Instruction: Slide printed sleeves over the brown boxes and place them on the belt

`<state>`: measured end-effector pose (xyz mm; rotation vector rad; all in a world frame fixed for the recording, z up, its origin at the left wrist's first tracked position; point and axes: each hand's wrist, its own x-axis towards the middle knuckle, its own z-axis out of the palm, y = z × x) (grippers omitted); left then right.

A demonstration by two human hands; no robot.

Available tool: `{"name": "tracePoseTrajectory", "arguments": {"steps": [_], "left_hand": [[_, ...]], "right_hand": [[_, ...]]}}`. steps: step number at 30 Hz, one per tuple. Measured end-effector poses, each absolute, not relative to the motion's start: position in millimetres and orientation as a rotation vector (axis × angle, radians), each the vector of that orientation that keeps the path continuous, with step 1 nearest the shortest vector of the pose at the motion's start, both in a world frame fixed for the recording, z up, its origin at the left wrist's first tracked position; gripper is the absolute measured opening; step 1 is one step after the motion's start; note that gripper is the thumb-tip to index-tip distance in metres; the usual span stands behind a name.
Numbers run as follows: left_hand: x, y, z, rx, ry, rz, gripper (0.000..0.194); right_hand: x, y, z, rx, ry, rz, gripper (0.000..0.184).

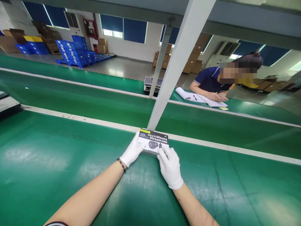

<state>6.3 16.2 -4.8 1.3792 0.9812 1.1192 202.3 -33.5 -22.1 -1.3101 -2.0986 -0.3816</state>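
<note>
A small flat grey box (pixel 154 142) with white print and a yellow label lies on the green belt (pixel 58 163), against the foot of a slanted white post (pixel 174 62). My left hand (pixel 133 151), in a white glove, grips the box's left edge with its fingers wrapped round the side. My right hand (pixel 169 166), also gloved, is closed on the box's near right corner. A dark bead bracelet sits on my left wrist.
A white strip divides my belt from a second green belt (pixel 94 100) beyond. Across it a person in a dark blue shirt (pixel 209 81) writes on papers (pixel 199 98). Blue crates (pixel 75 51) and cardboard boxes (pixel 14 39) stand at the back.
</note>
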Motion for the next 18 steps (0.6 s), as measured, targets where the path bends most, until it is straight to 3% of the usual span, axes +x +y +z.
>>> {"name": "tracePoseTrajectory", "arguments": {"steps": [3,6,10,18], "left_hand": [[6.5,17.5,-5.7,1.348,0.929,1.167,0.071],[6.7,18.3,-9.5,1.309,0.915,1.184,0.076],[5.6,18.1,-7.6,1.342,0.896,1.174,0.07],[6.5,17.6,-4.6,1.395,0.827,1.229,0.06]], "right_hand": [[181.3,-30.3,-26.4,-1.234,-2.143,-0.339,0.038],[167.5,-22.2,-29.2,-1.262,-2.046,-0.354,0.032],[166.9,-16.2,-28.5,-1.2,-2.044,-0.244,0.022],[173.3,-18.8,-23.5,-1.16,-2.099,-0.205,0.025]]}}
